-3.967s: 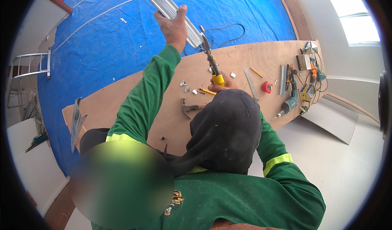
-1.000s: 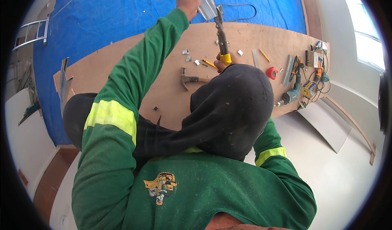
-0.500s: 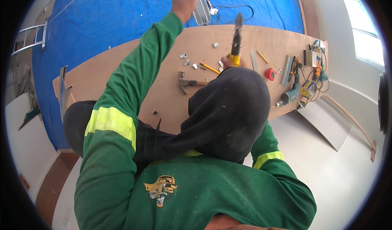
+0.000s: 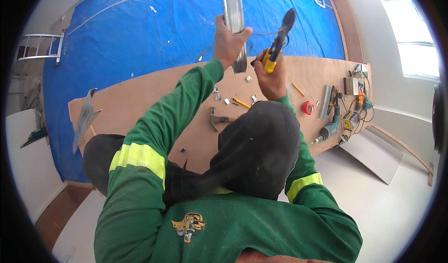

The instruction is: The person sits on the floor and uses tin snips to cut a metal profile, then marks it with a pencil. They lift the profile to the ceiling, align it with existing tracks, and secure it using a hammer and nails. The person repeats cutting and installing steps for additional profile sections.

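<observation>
My left hand [image 4: 227,42] is closed around a long silvery metal channel [image 4: 233,4]. The channel's near end hangs over the wooden board and its far part runs out past the top of the view. To the right of it, my right hand [image 4: 272,80] grips a pair of tin snips [image 4: 281,35] by the yellow handles. The dark blades point up and to the right, apart from the channel. Below the hands, a claw hammer [image 4: 220,119], a yellow pencil [image 4: 241,103] and several small metal offcuts [image 4: 248,78] lie on the board.
The wooden board [image 4: 140,99] spans a blue sheet [image 4: 126,43]. Toward its right end lie a red tape measure [image 4: 307,107], metal strips [image 4: 325,102], a drill [image 4: 329,130] and cords. Bent metal pieces [image 4: 85,120] stand at the left end. My knee [image 4: 256,141] rises below the right hand.
My left hand has come down toward me, bringing the metal channel's end over the board. The right hand, mostly behind my knee before, now shows higher up with the tin snips. The view has shifted.
</observation>
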{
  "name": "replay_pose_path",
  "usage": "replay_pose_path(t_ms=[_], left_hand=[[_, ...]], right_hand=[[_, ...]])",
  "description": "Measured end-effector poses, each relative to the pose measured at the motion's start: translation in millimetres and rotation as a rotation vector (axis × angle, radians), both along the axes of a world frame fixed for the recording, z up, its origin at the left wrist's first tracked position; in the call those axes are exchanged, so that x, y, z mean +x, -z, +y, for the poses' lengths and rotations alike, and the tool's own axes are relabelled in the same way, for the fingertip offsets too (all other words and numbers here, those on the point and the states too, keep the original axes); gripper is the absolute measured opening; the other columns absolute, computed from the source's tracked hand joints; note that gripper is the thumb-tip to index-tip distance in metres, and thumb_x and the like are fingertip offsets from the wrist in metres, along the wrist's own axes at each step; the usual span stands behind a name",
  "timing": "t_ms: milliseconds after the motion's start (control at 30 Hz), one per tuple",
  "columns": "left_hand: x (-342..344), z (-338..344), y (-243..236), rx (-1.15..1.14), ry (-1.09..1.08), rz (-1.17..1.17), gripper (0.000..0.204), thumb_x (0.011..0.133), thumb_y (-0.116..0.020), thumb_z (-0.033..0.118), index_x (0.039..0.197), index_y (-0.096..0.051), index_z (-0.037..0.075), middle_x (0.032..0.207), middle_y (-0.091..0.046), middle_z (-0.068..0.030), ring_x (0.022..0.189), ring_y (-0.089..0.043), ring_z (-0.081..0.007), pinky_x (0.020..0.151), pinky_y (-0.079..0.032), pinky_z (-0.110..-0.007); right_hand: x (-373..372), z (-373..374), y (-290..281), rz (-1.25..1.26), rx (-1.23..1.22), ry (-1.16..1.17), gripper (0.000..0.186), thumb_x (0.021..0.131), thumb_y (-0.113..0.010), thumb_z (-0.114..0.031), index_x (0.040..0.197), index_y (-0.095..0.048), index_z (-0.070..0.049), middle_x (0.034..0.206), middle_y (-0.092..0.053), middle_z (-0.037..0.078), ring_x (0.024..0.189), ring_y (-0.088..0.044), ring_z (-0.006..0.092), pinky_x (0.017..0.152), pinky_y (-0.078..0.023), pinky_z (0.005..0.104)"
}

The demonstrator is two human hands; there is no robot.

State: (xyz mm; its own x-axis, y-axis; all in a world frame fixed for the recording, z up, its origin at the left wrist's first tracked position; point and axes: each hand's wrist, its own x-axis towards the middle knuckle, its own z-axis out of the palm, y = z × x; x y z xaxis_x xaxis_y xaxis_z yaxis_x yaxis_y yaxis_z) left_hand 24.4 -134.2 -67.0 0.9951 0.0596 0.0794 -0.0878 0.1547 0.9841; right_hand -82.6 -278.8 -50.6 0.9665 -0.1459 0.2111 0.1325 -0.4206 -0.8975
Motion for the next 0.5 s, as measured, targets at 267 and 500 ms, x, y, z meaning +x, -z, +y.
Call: replay_pose_path(t_ms=[267, 500], left_hand=[[37, 21, -22, -0.19, 0.018, 0.047, 0.065, 0.087, -0.09, 0.021, 0.13, -0.046, -0.001, 0.098, -0.062, -0.0069, 0.079, -0.065, -0.0138, 0.069, -0.057, -0.031], [45, 22, -39, -0.286, -0.223, 0.021, 0.074, 0.087, -0.087, 0.017, 0.139, -0.039, -0.004, 0.102, -0.061, -0.0098, 0.082, -0.064, -0.0146, 0.068, -0.055, -0.03]], right_hand=[[-28, -26, 1, 0.204, -0.129, 0.102, 0.043, 0.098, -0.082, -0.022, 0.126, -0.055, -0.003, 0.1, -0.067, 0.012, 0.09, -0.069, 0.027, 0.08, -0.055, 0.0447], [-41, -36, -33, 0.486, 0.202, -0.124, 0.045, 0.096, -0.082, -0.035, 0.119, -0.061, -0.003, 0.099, -0.062, 0.003, 0.089, -0.06, 0.0134, 0.078, -0.05, 0.034]])
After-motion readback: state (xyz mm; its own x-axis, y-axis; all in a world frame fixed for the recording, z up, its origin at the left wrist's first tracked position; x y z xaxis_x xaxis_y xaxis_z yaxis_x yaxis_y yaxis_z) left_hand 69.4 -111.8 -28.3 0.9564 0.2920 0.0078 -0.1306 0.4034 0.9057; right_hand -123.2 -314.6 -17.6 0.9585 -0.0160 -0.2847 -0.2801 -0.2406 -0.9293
